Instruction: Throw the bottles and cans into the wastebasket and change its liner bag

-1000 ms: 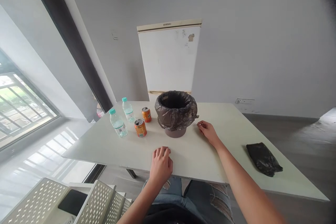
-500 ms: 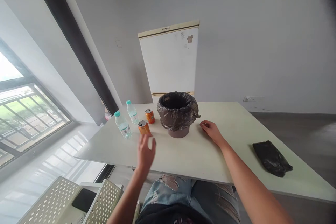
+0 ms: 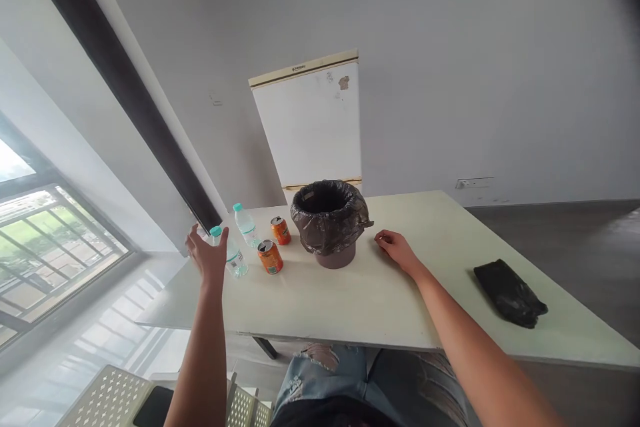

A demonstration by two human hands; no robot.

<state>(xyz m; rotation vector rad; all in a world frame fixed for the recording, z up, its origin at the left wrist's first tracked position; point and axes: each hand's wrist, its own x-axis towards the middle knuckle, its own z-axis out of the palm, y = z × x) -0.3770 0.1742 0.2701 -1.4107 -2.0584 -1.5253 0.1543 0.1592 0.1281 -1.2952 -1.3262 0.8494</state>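
Grey wall (image 3: 475, 93), plain, full width of the room; barred window (image 3: 55, 247) at left, bright. Table (image 3: 325, 310), pale, smooth-topped, straight-edged. Refrigerator (image 3: 310, 127), white with cream trim, paint chipped at upper right, lower part hidden by table and bin. Plastic seat (image 3: 107, 400), cream, perforated, at lower left. Bin (image 3: 336, 258), round, brownish, mid-table, its mouth wrapped in a crinkled black liner (image 3: 325, 233). Folded bag (image 3: 510, 293), black, glossy, flat at the table's right. Hands, two: left hand (image 3: 206, 252) raised, thumb and fingers spread wide, partly covering the nearer bottle (image 3: 236, 263), whose cap shows in the gap; contact cannot be told. Right hand (image 3: 397, 252) resting beside the bin, fingers curled; whether anything is pinched cannot be told. Bottles, clear ribbed plastic, turquoise caps, upright at the table's left: the nearer one and a farther bottle (image 3: 247, 227) behind. Cans, orange metal, cylindrical, upright between bottles and bin: nearer can (image 3: 271, 257), farther can (image 3: 281, 231).
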